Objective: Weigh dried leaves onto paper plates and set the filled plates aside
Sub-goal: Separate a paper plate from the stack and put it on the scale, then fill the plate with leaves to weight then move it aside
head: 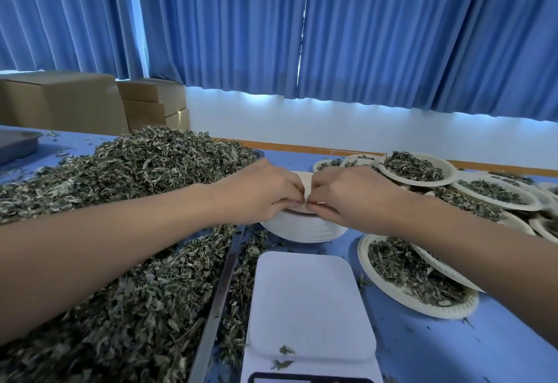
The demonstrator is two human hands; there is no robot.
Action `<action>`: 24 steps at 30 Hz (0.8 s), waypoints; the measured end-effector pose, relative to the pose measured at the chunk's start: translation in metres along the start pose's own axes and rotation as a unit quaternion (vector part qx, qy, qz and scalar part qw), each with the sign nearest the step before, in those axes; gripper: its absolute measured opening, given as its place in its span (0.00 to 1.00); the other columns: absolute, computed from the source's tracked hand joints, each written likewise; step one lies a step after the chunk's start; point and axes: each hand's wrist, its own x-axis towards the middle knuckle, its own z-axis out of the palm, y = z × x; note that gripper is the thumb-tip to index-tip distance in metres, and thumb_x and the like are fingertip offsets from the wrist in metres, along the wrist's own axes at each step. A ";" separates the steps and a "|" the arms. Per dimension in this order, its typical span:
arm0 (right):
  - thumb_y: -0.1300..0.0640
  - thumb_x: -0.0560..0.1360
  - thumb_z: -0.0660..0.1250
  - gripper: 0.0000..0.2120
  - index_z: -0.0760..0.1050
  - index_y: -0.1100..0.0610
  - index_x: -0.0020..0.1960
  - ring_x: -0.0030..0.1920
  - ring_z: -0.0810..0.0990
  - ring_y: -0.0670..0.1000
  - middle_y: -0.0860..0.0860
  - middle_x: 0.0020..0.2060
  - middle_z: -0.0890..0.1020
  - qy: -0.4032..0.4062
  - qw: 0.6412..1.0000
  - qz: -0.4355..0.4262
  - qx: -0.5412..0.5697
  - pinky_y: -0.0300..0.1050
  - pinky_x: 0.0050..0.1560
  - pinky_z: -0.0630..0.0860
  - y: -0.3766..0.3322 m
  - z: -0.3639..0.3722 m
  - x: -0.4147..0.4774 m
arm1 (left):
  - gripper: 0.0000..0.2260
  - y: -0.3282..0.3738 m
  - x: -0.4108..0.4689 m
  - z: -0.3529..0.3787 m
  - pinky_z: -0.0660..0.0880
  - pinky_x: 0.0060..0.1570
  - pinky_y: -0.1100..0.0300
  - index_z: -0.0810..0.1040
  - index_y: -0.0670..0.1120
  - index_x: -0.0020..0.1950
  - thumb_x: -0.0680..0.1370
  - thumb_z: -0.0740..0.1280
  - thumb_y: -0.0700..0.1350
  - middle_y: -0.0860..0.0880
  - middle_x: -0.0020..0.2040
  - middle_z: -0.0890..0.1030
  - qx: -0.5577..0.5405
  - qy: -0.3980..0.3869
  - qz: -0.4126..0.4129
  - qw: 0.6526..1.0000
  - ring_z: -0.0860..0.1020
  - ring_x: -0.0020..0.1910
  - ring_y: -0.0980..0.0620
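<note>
Closest in, a white scale (311, 301) sits at the blue table's (422, 352) near edge. Behind it is a stack of paper plates (302, 228). The left hand (259, 192) and right hand (353, 198) pinch the top plate (304, 182) with curled fingers. Dried leaves (136, 171) heap in a metal tray (217, 301) along the left. Filled plates (416, 168) overlap at the right edge. Blue curtains (392, 35) hang behind.

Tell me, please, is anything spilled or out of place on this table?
Yes. Dried leaves have spilled over the edge of the metal tray onto the blue table beside the scale, and a few bits lie on the scale. The filled plates at the right overlap, some tilted.
</note>
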 end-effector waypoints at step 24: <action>0.54 0.82 0.64 0.11 0.83 0.57 0.48 0.31 0.76 0.52 0.51 0.40 0.81 0.293 0.956 -0.027 -0.007 0.45 0.25 0.69 -0.047 -0.011 -0.077 | 0.11 0.066 -0.058 -0.029 0.76 0.52 0.50 0.84 0.47 0.56 0.83 0.64 0.49 0.53 0.50 0.84 -0.056 0.115 0.016 0.992 0.81 0.48 0.50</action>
